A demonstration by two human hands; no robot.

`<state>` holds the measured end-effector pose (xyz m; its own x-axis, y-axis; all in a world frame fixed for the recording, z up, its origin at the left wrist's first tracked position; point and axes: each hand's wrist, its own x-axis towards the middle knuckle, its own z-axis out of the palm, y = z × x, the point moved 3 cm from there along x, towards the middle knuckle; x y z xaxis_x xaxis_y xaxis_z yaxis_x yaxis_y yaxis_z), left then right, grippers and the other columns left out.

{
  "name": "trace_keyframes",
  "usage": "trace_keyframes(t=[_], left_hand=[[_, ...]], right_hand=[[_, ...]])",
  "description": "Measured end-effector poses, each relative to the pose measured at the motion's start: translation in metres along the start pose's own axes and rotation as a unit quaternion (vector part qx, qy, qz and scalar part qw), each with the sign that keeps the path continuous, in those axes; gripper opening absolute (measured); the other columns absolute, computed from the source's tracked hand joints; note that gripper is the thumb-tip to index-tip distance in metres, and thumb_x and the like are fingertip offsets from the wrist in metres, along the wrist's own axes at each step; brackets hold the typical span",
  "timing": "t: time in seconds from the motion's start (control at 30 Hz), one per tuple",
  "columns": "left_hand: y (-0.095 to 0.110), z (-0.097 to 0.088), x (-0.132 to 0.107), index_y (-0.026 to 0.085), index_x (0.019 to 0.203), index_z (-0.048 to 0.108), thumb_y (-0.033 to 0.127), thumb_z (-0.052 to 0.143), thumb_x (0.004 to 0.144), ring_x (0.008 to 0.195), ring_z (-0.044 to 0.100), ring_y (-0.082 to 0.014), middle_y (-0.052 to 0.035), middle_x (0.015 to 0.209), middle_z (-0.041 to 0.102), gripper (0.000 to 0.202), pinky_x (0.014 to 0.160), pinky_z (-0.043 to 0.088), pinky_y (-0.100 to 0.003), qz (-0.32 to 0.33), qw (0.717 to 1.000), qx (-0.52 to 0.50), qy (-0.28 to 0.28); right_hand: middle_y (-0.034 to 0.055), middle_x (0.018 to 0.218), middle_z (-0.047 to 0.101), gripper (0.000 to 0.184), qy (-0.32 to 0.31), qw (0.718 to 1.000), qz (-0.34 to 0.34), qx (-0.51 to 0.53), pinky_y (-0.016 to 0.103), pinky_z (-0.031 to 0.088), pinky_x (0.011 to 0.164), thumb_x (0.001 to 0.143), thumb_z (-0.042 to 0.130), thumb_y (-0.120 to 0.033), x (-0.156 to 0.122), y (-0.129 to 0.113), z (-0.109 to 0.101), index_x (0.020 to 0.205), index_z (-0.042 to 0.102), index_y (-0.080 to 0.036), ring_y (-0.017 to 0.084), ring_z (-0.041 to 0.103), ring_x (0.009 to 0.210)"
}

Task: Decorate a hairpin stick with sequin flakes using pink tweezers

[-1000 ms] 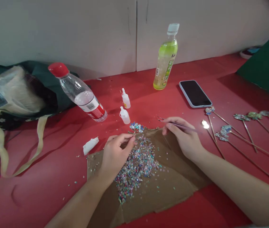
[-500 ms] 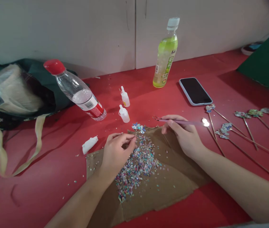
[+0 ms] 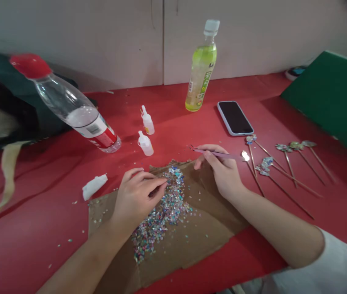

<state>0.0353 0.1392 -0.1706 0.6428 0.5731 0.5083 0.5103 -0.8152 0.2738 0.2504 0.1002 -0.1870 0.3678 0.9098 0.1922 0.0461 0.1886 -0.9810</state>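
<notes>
My left hand (image 3: 139, 194) is closed in a pinch over the heap of small shiny coloured chips (image 3: 158, 222). At its fingertips is a hairpin whose sparkling blue and white head (image 3: 176, 171) blends into the far end of the heap; the stem is mostly hidden. To the right, my right hand (image 3: 222, 171) grips pinkish-purple tweezers (image 3: 218, 154). Their dark tips point left and are slightly apart, with nothing clear between them. Beneath both hands lies a piece of brown cardboard (image 3: 198, 241).
Two small white squeeze bottles (image 3: 145, 145) stand behind the cardboard. A red-capped bottle (image 3: 81, 118), a green drink bottle (image 3: 201, 77) and a phone (image 3: 235, 118) are farther back. Several gem-topped hairpins (image 3: 265, 165) lie right; crumpled white tissue (image 3: 94, 186) lies left.
The view has swung to the right, so things sit farther left in it. The hairpin's head has dropped from beyond the heap to its far end. Both hands keep their grips.
</notes>
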Motion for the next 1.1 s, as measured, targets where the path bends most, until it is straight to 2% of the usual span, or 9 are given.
trace_keyframes(t=[0.1,0.17,0.23,0.3,0.37,0.53,0.73,0.9,1.1], left_hand=[[-0.001,0.001,0.0,0.029,0.086,0.069,0.022,0.063,0.083,0.083,0.064,-0.0149,0.0046,0.079,0.072,0.01,0.089,0.042,-0.039,0.034,0.999,0.016,-0.012],[-0.001,0.002,0.0,0.03,0.085,0.068,0.021,0.063,0.082,0.089,0.064,-0.0161,0.0058,0.079,0.072,0.011,0.095,0.04,-0.04,0.065,0.997,0.031,-0.02],[0.001,0.001,-0.001,0.03,0.086,0.068,0.019,0.063,0.082,0.092,0.063,-0.0166,0.0071,0.079,0.072,0.013,0.099,0.037,-0.041,0.087,0.995,0.041,-0.022],[0.002,0.0,-0.001,0.029,0.087,0.067,0.018,0.063,0.083,0.094,0.063,-0.0169,0.0072,0.079,0.072,0.013,0.1,0.036,-0.041,0.099,0.994,0.05,-0.022],[0.004,0.0,-0.001,0.029,0.087,0.067,0.018,0.063,0.083,0.094,0.063,-0.017,0.0069,0.078,0.072,0.012,0.1,0.036,-0.04,0.106,0.992,0.056,-0.023],[0.005,0.0,-0.001,0.029,0.088,0.067,0.019,0.061,0.085,0.094,0.062,-0.0168,0.0063,0.079,0.072,0.012,0.101,0.035,-0.04,0.11,0.992,0.056,-0.031],[0.003,0.001,-0.002,0.029,0.087,0.066,0.021,0.06,0.086,0.096,0.062,-0.0162,0.0066,0.077,0.071,0.011,0.102,0.034,-0.039,0.102,0.994,0.04,-0.026],[0.004,0.001,-0.002,0.029,0.085,0.066,0.021,0.06,0.086,0.096,0.062,-0.0159,0.0069,0.074,0.07,0.011,0.103,0.034,-0.038,0.095,0.995,0.029,-0.019],[0.003,0.002,-0.003,0.029,0.085,0.066,0.021,0.059,0.086,0.097,0.062,-0.0156,0.0069,0.073,0.069,0.01,0.103,0.034,-0.039,0.096,0.995,0.027,-0.027]], right_hand=[[-0.0025,0.073,0.068,0.006,0.005,0.998,-0.059,-0.031,0.037,0.05,0.076,0.093,0.046,-0.031,-0.004,-0.004,-0.002,0.096,0.05,-0.027,0.016,0.068,0.074],[-0.0018,0.083,0.07,0.003,-0.031,0.989,-0.113,-0.095,0.038,0.047,0.08,0.094,0.046,-0.025,-0.009,-0.01,0.0,0.094,0.047,-0.028,0.016,0.068,0.083],[-0.003,0.086,0.072,0.011,-0.095,0.958,-0.177,-0.207,0.039,0.041,0.082,0.091,0.048,-0.017,-0.015,-0.017,0.005,0.09,0.048,-0.028,0.016,0.067,0.083],[-0.0058,0.083,0.072,0.017,-0.145,0.912,-0.236,-0.303,0.038,0.035,0.082,0.087,0.05,-0.01,-0.019,-0.023,0.011,0.087,0.05,-0.027,0.014,0.065,0.077],[-0.0078,0.079,0.072,0.02,-0.166,0.886,-0.266,-0.342,0.037,0.032,0.081,0.085,0.051,-0.007,-0.02,-0.026,0.014,0.085,0.05,-0.027,0.014,0.064,0.072],[-0.008,0.082,0.073,0.02,-0.182,0.881,-0.255,-0.354,0.037,0.032,0.082,0.086,0.05,-0.008,-0.02,-0.025,0.015,0.086,0.049,-0.028,0.015,0.065,0.076],[-0.0072,0.091,0.074,0.022,-0.165,0.879,-0.262,-0.363,0.037,0.03,0.082,0.088,0.047,-0.007,-0.021,-0.023,0.015,0.088,0.045,-0.028,0.015,0.065,0.081],[-0.0084,0.087,0.075,0.026,-0.186,0.864,-0.285,-0.37,0.037,0.03,0.081,0.083,0.051,-0.003,-0.023,-0.023,0.018,0.085,0.047,-0.029,0.016,0.065,0.078],[-0.0087,0.088,0.075,0.026,-0.186,0.867,-0.295,-0.356,0.037,0.031,0.081,0.084,0.051,-0.004,-0.024,-0.024,0.018,0.086,0.049,-0.029,0.016,0.065,0.08]])
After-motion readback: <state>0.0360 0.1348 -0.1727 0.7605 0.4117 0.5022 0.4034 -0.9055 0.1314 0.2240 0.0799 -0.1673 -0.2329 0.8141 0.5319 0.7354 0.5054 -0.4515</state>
